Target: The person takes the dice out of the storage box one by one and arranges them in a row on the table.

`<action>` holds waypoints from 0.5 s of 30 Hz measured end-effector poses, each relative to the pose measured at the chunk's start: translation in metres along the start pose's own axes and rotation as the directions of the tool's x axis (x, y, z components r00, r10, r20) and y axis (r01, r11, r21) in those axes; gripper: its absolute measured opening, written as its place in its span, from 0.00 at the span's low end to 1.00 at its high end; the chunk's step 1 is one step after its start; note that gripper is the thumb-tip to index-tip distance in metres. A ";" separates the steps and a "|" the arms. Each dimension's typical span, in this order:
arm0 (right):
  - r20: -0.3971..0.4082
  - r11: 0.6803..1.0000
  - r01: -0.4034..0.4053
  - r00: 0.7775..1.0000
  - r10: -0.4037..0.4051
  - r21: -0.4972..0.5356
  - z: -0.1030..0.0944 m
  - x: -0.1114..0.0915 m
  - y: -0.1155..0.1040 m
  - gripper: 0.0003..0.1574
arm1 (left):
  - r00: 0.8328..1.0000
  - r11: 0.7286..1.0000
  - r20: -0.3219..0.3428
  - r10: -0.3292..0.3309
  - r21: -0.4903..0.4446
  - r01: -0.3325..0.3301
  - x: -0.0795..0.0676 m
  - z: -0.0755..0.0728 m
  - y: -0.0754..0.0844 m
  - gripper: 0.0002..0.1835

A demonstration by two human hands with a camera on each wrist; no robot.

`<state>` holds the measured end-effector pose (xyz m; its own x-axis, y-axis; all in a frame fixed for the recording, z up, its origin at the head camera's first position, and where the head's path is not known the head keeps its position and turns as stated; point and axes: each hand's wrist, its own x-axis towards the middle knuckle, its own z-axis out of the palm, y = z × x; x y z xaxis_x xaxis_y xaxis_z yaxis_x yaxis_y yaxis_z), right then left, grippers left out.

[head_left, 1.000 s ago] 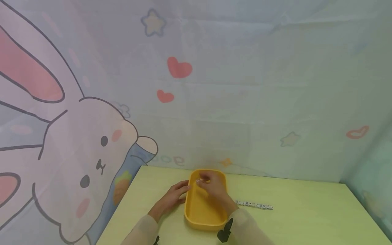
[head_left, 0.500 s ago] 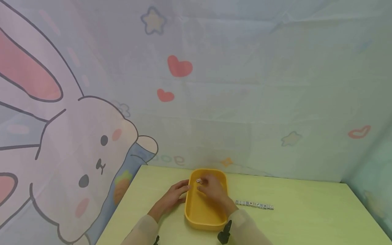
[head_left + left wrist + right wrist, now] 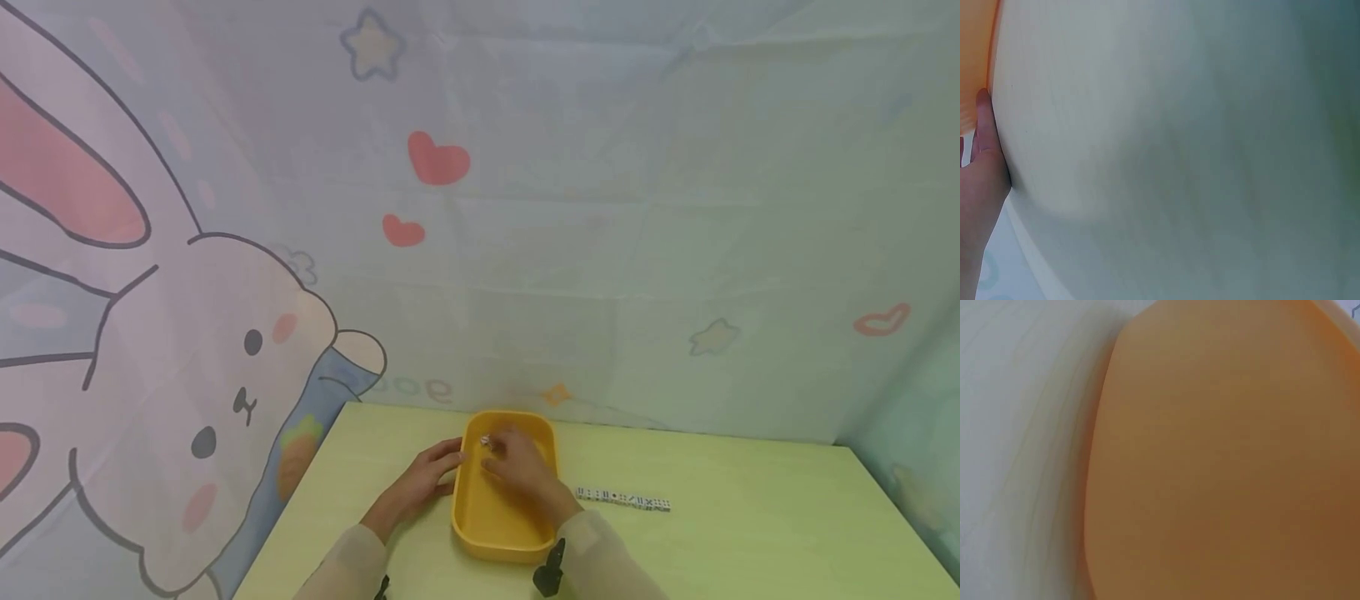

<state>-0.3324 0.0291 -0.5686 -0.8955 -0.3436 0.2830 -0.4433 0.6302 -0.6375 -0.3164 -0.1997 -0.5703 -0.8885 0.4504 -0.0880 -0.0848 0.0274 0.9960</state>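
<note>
A yellow rectangular tray [image 3: 498, 525] lies on the table. My left hand [image 3: 420, 483] rests against its left side, fingertips touching the rim; in the left wrist view those fingers lie nearly straight along the tray wall. Inside the tray's far half is my right hand [image 3: 521, 465], its fingertips at a small cluster of white dice [image 3: 486, 440] in the far left corner area. The thumb sits apart from the dice, nearer to me. To the right of the tray, several white dice [image 3: 622, 499] stand in a straight row. The right wrist view shows only the tray wall and table.
The pale yellow-green table [image 3: 750, 517] reaches back to a fabric backdrop [image 3: 570, 250] printed with a rabbit, hearts and stars. A second backdrop side [image 3: 915, 467] closes off the right. Dark wrist straps show at both sleeves.
My right hand has drawn slightly toward me inside the tray, and the dice cluster beside its fingertips is more exposed. The left hand and the row of dice keep their places.
</note>
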 end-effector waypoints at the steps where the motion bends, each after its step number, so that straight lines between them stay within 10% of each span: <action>1: 0.008 1.000 0.009 1.000 -0.010 0.004 0.000 0.000 0.000 0.24 | 1.000 1.000 -0.001 -0.001 -0.001 0.001 0.000 0.000 0.000 0.32; 15: 0.100 0.995 0.098 0.991 -0.094 -0.032 -0.001 -0.001 -0.001 0.04 | 1.000 1.000 -0.014 0.006 -0.008 -0.006 0.003 0.001 -0.002 0.33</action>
<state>-0.3308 0.0296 -0.5677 -0.8413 -0.4692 0.2686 -0.5297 0.6158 -0.5833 -0.3185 -0.1976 -0.5726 -0.8951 0.4383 -0.0818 -0.0827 0.0171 0.9964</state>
